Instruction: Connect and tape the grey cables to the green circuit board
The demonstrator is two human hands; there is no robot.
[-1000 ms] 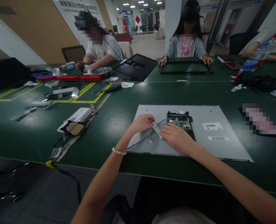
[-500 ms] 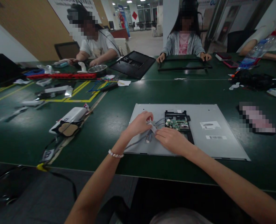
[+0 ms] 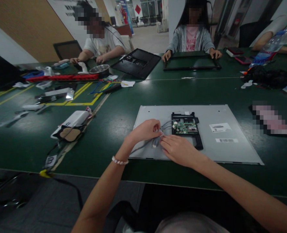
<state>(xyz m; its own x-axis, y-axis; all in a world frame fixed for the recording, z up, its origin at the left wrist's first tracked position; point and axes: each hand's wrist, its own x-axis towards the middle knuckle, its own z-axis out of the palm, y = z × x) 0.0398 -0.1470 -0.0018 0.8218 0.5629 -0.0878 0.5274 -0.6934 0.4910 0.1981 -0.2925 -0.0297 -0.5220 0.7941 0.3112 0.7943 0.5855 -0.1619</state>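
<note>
A flat silver panel (image 3: 230,149), which looks like the back of a display, lies before me on the green table. On its middle sits a black plastic frame (image 3: 198,142) with a green circuit board (image 3: 185,127). Grey cables (image 3: 167,124) run leftward from the board to my fingers. My left hand (image 3: 145,130) is closed, thumb and fingers pinching the cables. Close against it, my right hand (image 3: 179,147) has its fingertips pressed together on the same cables. A bent cable loop (image 3: 156,141) shows below. Fingers partly hide the gripped spot.
Left of me lies a white battery-like pack (image 3: 76,121) with a black cable. A phone (image 3: 270,119) is at right. Across the table, one person holds a black frame (image 3: 192,68); a black laptop-like shell (image 3: 138,63) lies beside it. A plastic bottle (image 3: 267,51) stands far right.
The pale strip that stood between my fingertips now lies mostly hidden under them, at the cables. My hands have drawn slightly closer together. The view has shifted a little.
</note>
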